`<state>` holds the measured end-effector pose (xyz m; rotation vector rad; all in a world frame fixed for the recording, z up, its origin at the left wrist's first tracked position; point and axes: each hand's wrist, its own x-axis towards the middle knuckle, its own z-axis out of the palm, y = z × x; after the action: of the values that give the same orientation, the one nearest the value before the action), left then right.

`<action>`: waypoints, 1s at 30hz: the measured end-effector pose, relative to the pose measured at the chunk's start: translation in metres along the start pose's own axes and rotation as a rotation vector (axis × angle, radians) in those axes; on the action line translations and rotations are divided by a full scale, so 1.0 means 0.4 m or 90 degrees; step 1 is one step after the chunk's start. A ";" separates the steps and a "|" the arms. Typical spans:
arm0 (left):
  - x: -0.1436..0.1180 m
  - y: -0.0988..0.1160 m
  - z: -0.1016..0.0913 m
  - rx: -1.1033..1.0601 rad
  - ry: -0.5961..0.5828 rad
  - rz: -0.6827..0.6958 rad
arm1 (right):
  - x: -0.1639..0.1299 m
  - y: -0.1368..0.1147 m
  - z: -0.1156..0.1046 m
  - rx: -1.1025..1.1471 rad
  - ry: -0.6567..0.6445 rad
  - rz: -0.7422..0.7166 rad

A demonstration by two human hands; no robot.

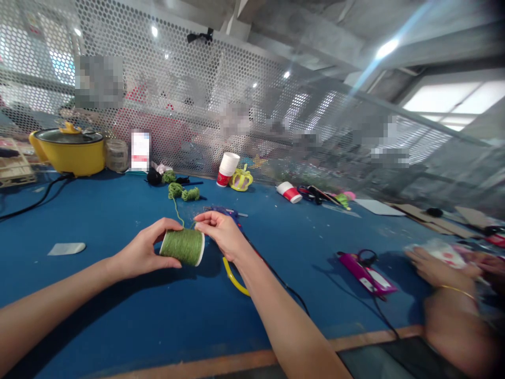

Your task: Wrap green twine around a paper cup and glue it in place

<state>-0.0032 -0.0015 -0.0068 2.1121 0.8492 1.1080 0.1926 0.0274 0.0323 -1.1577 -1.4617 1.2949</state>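
A cylindrical spool of green twine with white end caps (183,246) sits just left of the frame's centre, held lying sideways above the blue felt-covered table (118,310). The left hand (144,252) wraps the spool's left end, thumb (168,261) under it and the fingers (165,225) curled over the top, closed on the spool. The right hand (223,231) is at the spool's upper right edge, its fingertips (200,225) pinched together against the rim where a thin green strand of twine (177,210) leaves the spool; whether they actually grip the strand cannot be told. The strand runs up the picture to small bundles of green yarn (183,192) lying on the table above the hands.

Just below the right wrist lies a curved yellow plastic piece (232,276), with a thin black cord (284,287) running beside the forearm.

In the upper left stands a yellow electric pot with a glass lid (69,150), lid on, contents hidden. Beside it is a clear round jar (117,155); what it holds is unclear. At upper centre an upright white-and-red paper cup (228,168) stands next to a small yellow wire basket (241,180), and another white-and-red paper cup (289,191) lies on its side to the right.

At the right edge, another person's hands (437,268) are blurred over a clear plastic bag (437,250), near a magenta tool (365,272).
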 end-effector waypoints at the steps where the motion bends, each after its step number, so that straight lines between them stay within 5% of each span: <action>1: 0.001 0.000 0.000 -0.001 0.001 0.002 | 0.000 0.001 0.000 0.001 -0.002 -0.001; 15: 0.001 0.003 0.003 -0.002 0.002 0.007 | 0.013 0.015 -0.004 0.004 -0.025 0.031; 22: 0.005 0.010 0.008 -0.004 0.038 0.016 | 0.016 0.002 -0.042 -0.130 0.049 0.012; 27: 0.008 0.002 0.012 0.037 0.074 -0.028 | -0.025 -0.028 -0.030 -0.081 -0.109 0.059; 30: 0.010 0.000 0.011 0.090 0.073 -0.032 | -0.035 -0.028 -0.010 0.004 -0.133 0.067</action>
<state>0.0025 0.0007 -0.0071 2.1447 1.0563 1.1824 0.1986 0.0141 0.0438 -1.1354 -1.5618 1.5305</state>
